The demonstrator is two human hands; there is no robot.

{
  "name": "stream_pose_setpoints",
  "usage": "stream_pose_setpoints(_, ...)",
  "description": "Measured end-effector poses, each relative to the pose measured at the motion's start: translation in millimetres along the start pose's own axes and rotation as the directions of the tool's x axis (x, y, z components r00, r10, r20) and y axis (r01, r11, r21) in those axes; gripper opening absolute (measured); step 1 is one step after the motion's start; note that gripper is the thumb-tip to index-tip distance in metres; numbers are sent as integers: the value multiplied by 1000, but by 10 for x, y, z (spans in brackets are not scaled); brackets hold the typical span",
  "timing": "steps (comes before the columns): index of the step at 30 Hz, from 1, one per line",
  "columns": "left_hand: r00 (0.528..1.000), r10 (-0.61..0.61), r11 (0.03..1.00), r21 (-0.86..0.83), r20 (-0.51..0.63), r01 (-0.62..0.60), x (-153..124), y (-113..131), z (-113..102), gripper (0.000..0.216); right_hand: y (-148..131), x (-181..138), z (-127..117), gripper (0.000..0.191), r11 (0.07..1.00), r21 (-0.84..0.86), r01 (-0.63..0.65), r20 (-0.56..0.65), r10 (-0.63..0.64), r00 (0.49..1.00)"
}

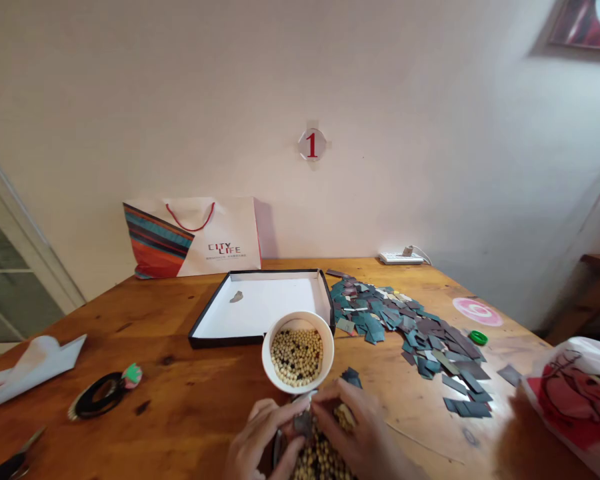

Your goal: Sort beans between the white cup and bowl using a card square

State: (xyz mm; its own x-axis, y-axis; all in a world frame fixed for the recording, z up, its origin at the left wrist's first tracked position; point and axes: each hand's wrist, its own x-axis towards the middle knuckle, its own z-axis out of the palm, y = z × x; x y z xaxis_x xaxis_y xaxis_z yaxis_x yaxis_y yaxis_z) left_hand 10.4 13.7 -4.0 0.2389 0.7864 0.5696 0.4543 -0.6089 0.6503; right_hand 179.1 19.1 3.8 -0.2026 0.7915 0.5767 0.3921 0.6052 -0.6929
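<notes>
beads (323, 460) at bottom center, left hand (260, 437) pinching a small grey scrap (303, 423) over them, right hand (356, 421) curled beside it, grip unclear, white bowl (299, 321) of beads just above

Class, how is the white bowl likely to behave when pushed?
A gentle push probably won't spill the white bowl, only partly filled with beads. Small and round, these may roll and shift inside if it jolts.

Glossy wooden table (180, 373), smooth bowl (300, 321)
</notes>
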Motion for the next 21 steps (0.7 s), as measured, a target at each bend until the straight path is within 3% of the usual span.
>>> stream_pose_setpoints(2,994,-21,1000,18,107,19,18,46,-29,33,-22,-4,-17,8,998,38,-45,4,45,999)
stream_pose_setpoints(6,980,-167,986,11,110,167,12,68,-7,42,1,-15,-23,14,990,104,-96,3,96,995)
stream_pose_setpoints(11,983,-136,987,-74,123,146,-4,81,33,41,86,-38,-10,20,939,284,-194,-22,209,978)
stream_pose_setpoints(21,999,-4,1000,3,32,4,-80,119,28,36,109,-88,-15,20,878,453,-156,-100,224,969)
